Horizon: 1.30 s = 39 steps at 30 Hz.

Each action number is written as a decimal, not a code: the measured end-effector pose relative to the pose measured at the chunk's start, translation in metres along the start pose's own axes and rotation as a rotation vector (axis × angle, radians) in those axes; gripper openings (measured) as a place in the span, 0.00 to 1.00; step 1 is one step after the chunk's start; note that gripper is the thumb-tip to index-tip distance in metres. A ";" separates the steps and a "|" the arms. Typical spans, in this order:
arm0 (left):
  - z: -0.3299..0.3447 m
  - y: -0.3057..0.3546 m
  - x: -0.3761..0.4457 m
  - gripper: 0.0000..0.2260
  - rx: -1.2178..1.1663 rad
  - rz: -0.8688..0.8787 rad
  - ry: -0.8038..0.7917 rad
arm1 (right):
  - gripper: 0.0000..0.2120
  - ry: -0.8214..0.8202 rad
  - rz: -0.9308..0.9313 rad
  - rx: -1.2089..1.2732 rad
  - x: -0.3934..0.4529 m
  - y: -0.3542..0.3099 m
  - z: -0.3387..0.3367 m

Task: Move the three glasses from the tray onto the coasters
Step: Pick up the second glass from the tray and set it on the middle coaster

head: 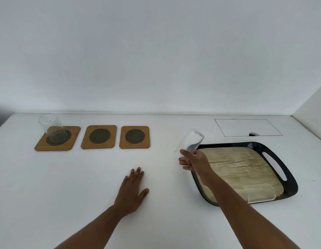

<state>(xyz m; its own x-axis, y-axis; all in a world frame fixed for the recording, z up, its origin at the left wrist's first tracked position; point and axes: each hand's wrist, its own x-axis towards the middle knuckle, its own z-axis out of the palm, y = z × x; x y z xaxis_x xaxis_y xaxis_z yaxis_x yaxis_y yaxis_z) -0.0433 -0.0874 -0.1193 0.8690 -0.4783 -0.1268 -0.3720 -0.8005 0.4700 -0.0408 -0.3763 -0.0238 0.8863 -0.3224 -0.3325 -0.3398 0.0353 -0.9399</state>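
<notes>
Your right hand (193, 161) reaches forward with the arm extended over the near-left corner of the black plastic tray with a pale wood-grain floor (289, 178). Its fingers are wrapped around the base of a clear, smooth drinking glass (191, 141), which tilts away from you above the white matte surface (165, 221). Your left hand (132, 190) lies flat and empty on the surface, palm down, fingers spread and pointing forward.

To the right of your right forearm, a second clear glass (260, 193) rests at the tray's near edge. Ahead and to the left of your left hand sit three square bamboo coasters with rounded corners and dark mesh circles. The left coaster (73, 133) carries a third clear tumbler (52, 129); the middle coaster (99, 136) and the right coaster (134, 136) are bare.
</notes>
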 end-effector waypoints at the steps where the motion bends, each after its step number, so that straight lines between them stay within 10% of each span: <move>1: -0.004 -0.007 -0.004 0.33 -0.015 0.022 -0.012 | 0.31 -0.020 -0.008 -0.020 -0.003 0.002 0.017; 17: -0.098 -0.214 -0.083 0.36 0.152 -0.213 0.173 | 0.35 -0.098 -0.257 -0.404 0.008 -0.008 0.263; 39: -0.090 -0.225 -0.082 0.33 0.147 -0.160 0.249 | 0.28 0.095 -0.272 -0.655 0.097 -0.025 0.381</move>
<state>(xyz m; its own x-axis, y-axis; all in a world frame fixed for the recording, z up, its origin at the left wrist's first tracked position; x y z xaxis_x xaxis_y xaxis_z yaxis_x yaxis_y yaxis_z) -0.0015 0.1646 -0.1358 0.9665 -0.2540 0.0371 -0.2519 -0.9106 0.3275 0.1733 -0.0480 -0.0621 0.9453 -0.3212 -0.0563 -0.2559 -0.6239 -0.7384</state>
